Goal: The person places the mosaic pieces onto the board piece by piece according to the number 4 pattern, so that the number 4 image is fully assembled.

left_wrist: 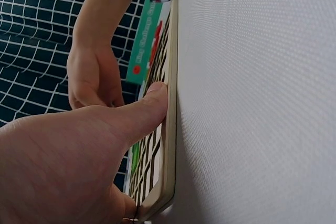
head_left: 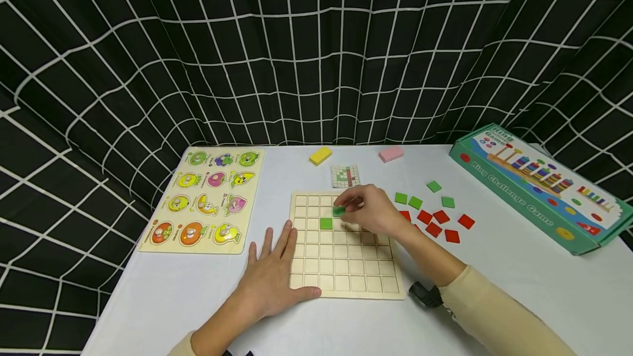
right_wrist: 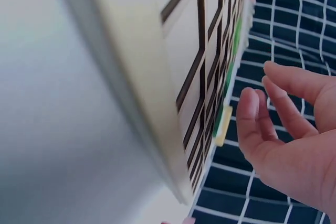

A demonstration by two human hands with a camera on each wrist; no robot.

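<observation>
A wooden grid board point(head_left: 346, 284) lies on the table. My left hand point(head_left: 269, 284) rests at its near left corner, fingers spread along the left side; its thumb point(left_wrist: 152, 100) touches the near edge in the left wrist view. Over the board's far part is my right hand point(head_left: 371, 210), fingers bent and apart, with nothing visible between them in the right wrist view. Just under its fingertips shows a green square tile point(head_left: 338, 212). Another green tile point(head_left: 326, 223) sits in a cell diagonally nearer and to the left. Part of the board is hidden by the right hand.
A pattern card point(head_left: 345, 176) lies behind the board, with yellow point(head_left: 320, 156) and pink point(head_left: 391, 154) blocks farther back. Several green point(head_left: 434, 186) and red tiles point(head_left: 466, 221) lie to the right, before a game box point(head_left: 534, 191). A fruit puzzle board point(head_left: 205, 202) lies left.
</observation>
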